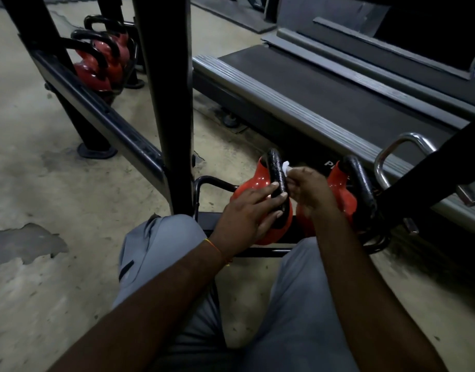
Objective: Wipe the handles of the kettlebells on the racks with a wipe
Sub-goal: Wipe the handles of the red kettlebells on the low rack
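The right hand (309, 190) pinches a white wipe (285, 167), fingers curled, against the black handle (277, 170) of a red kettlebell (254, 183). The left hand (247, 212) lies on that kettlebell with fingers fairly straight, tips touching the handle. The kettlebell sits on a low rack (215, 181); a second kettlebell (342, 196) stands just right of it, a treadmill (311, 98) behind.

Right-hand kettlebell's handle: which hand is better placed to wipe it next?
Right. The right hand pinches the wipe and sits between the two kettlebells, beside that black handle. The left hand rests on the left kettlebell, farther away, with no wipe.
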